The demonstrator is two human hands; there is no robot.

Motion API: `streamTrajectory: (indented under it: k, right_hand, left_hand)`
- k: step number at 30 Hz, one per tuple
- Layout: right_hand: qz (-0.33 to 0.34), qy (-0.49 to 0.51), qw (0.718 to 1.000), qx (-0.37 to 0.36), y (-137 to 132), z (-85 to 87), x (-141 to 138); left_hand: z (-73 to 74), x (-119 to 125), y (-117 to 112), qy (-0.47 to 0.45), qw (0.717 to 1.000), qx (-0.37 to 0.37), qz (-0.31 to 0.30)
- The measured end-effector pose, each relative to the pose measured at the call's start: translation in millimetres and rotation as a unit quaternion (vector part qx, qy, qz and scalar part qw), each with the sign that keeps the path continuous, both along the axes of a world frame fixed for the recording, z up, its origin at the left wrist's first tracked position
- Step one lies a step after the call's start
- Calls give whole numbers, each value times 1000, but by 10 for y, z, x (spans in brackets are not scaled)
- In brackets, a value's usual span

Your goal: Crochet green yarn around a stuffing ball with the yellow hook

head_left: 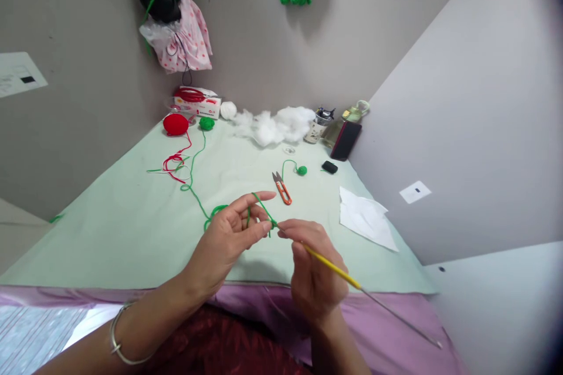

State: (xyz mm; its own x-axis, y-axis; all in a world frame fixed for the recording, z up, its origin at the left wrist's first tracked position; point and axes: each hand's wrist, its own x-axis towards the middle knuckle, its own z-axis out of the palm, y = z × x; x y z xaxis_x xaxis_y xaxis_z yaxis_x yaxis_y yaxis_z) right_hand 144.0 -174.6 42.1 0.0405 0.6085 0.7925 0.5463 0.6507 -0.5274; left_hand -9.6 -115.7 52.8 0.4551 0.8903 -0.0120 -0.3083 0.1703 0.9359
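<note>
My left hand [235,231] pinches green yarn [193,187], with the strand wound over its raised forefinger. My right hand [314,269] grips a yellow-handled crochet hook [338,272] whose tip meets the yarn loop between both hands. The green strand runs back across the pale green table [132,228] to a small green ball [206,123]. A red yarn ball [176,124] lies beside it, with loose red thread trailing forward.
Orange thread snips [282,187] and a small green crocheted piece [301,170] lie just beyond my hands. White stuffing [281,124], a box, a phone [345,140] and jars line the back. White paper [365,217] sits at right. Green crocheted items hang on the wall.
</note>
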Motion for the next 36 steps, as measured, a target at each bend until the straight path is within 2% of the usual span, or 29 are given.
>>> streamTrajectory:
  k: [3,6,9,14,18,23,26,29,31,32,34,36]
  right_hand:
    - [5,40,999,3,-2,-15,-17]
    - [4,146,989,-37,22,-4,-15]
    - [20,212,974,-79,57,8,-8]
    - [65,234,963,-118,91,-7,-16]
    - [65,233,964,-106,105,-22,-14]
    - [99,279,948,-120,97,12,38]
    - [62,209,970,-105,61,20,51]
    - [-14,11,1000,-4,28,-45,32]
    - [-67,-109,989,68,19,-110,11]
    - [-89,-139,983,85,17,-135,2]
    - [-103,-123,984,77,18,-151,-10]
    - [-74,-18,996,36,24,-115,-9]
  left_hand:
    - [9,-10,4,-2,1000,-6,-6]
    - [8,-14,4,-14,1000,-15,-22]
    - [-10,-3,-4,-22,999,-23,-38]
    - [-3,19,-26,-22,997,-38,-58]
    - [21,17,-17,-22,995,-51,-77]
    - [39,2,5,-38,995,-67,-62]
    - [37,1,4,-37,997,-51,-48]
    - [16,10,-7,-35,999,-24,-18]
    - [2,18,-15,-43,998,-34,-15]
    - [-1,20,-18,-51,997,-53,-25]
    - [2,21,-17,-75,989,-108,-62]
    - [15,17,-12,-103,979,-152,-92]
